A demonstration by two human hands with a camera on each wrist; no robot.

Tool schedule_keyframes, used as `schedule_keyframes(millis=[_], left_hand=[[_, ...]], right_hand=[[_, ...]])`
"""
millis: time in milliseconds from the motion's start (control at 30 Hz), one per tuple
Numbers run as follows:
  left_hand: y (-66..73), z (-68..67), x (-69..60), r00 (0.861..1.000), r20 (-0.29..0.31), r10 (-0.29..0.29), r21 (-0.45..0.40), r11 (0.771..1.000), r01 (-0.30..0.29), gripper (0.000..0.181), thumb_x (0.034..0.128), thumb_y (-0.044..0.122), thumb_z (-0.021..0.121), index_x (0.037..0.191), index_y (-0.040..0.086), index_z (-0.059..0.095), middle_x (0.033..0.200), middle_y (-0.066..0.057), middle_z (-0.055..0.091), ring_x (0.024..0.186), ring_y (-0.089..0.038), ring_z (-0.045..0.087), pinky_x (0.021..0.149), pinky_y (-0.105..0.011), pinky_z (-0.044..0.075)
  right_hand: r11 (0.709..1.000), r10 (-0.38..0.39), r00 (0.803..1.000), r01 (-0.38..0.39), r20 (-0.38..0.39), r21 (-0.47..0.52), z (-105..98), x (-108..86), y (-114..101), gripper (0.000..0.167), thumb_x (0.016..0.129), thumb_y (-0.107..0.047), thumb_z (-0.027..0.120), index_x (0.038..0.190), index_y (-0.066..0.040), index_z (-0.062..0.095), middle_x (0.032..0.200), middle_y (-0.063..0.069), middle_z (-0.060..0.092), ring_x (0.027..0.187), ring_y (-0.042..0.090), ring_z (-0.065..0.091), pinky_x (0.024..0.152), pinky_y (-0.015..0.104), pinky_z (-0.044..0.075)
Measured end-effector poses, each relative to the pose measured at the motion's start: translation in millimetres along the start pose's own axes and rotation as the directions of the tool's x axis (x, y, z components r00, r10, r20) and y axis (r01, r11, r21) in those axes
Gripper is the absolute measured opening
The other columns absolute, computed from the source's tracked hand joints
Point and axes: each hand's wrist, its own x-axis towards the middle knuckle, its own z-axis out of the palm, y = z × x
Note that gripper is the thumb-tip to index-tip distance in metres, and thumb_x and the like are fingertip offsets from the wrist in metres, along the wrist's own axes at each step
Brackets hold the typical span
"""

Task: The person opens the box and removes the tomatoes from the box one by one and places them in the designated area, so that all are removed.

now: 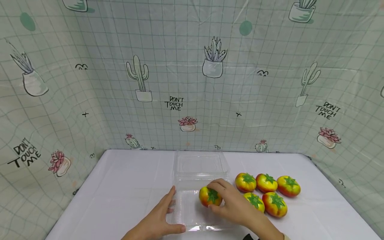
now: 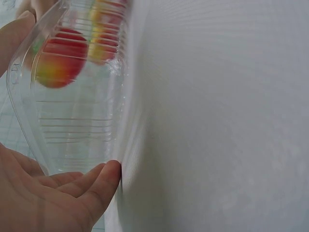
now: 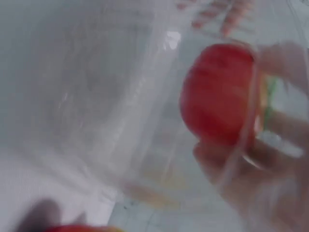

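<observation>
In the head view, my right hand [image 1: 231, 202] grips a red-and-yellow tomato [image 1: 205, 196] with a green star-shaped top, over the right part of a clear plastic clamshell box [image 1: 187, 213]. The right wrist view shows its red underside through the plastic, with fingers and thumb around the tomato [image 3: 217, 94]. My left hand [image 1: 157, 220] rests against the box's left side, its fingers fairly straight and the thumb at the front edge. Seen from the left wrist, that hand [image 2: 53, 193] spreads along the wall of the box [image 2: 77, 130].
Several similar tomatoes [image 1: 274, 204] lie in two rows on the white table [image 1: 120, 186], right of the box. The box's raised lid [image 1: 201, 163] lies back behind its base. A printed grid cloth [image 1: 180, 83] hangs around the table's back and sides.
</observation>
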Motion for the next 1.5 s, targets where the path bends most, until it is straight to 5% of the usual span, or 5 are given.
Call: schedule_keyframes(millis=[733,1500], left_hand=[[-2.6,1.1,0.4,1.0,-0.003,0.022,0.036,0.999,-0.022,0.117,0.0768,0.041,0.079,0.154,0.013,-0.004,0.154,-0.024,0.014,0.122,-0.045,0.046,0.096,-0.054,0.045],[-2.2,1.8,-0.4,1.0,-0.002,0.023,0.042,0.999,-0.023,0.116,0.0768,0.042,0.079,0.154,0.016,-0.004,0.154,-0.022,0.016,0.123,-0.04,0.046,0.096,-0.052,0.045]], right_hand=[[0.991,0.058,0.982,-0.078,-0.177,-0.111,-38,-33.3,26,0.051,0.074,-0.027,0.081,0.12,-0.02,0.061,0.121,-0.009,0.053,0.108,0.013,0.052,0.087,0.038,0.053],[0.974,0.151,0.959,-0.186,-0.239,-0.132,-73,-64.2,66,0.051,0.077,-0.022,0.08,0.121,-0.01,0.059,0.121,0.003,0.053,0.108,0.026,0.055,0.086,0.05,0.051]])
